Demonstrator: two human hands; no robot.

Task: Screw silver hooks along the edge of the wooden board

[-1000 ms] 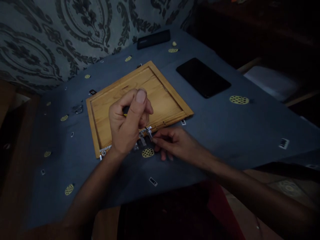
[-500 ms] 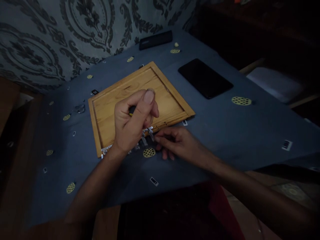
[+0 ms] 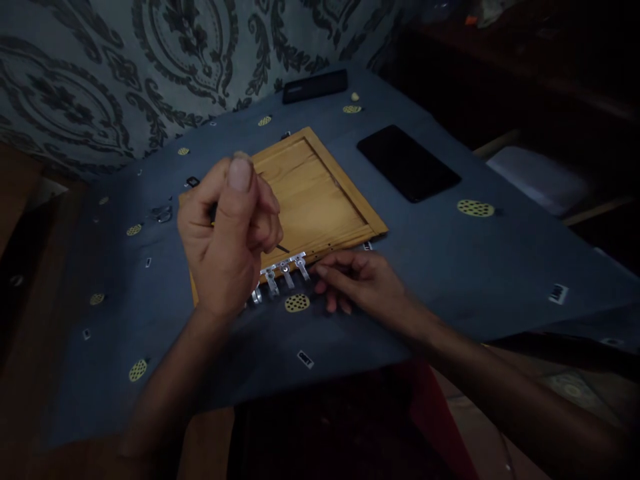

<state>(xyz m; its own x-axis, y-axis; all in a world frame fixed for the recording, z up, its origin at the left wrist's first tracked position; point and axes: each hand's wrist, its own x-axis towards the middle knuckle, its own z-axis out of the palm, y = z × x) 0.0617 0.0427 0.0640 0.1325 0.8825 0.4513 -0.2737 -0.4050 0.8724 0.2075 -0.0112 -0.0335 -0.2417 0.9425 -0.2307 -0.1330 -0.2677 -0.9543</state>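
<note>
A wooden framed panel (image 3: 320, 193) lies on the cloth-covered table, a row of metal hooks (image 3: 285, 268) along its near edge. To the right of the hooks, small dark holes show in that edge. My left hand (image 3: 227, 230) is closed in a fist above the panel's left part, gripping a screwdriver (image 3: 283, 249). Only its thin dark shaft and a sliver of black-and-yellow handle show. Beside the rightmost hook is my right hand (image 3: 357, 280), thumb and forefinger pressed together. Whatever those fingertips hold, if anything, is too small to make out.
A black tablet or phone (image 3: 407, 163) lies right of the panel on the dark blue tablecloth (image 3: 360, 373). At the back rests a dark phone-like case (image 3: 315, 87) near a small pale round object (image 3: 355, 97). Small metal pieces (image 3: 161, 213) lie left. A patterned wall covering (image 3: 185, 40) borders the table.
My left hand has lifted and moved left, away from the hooks, with the screwdriver; its shaft and more of the hooks now show. My right hand stays almost in place beside the last hook.
</note>
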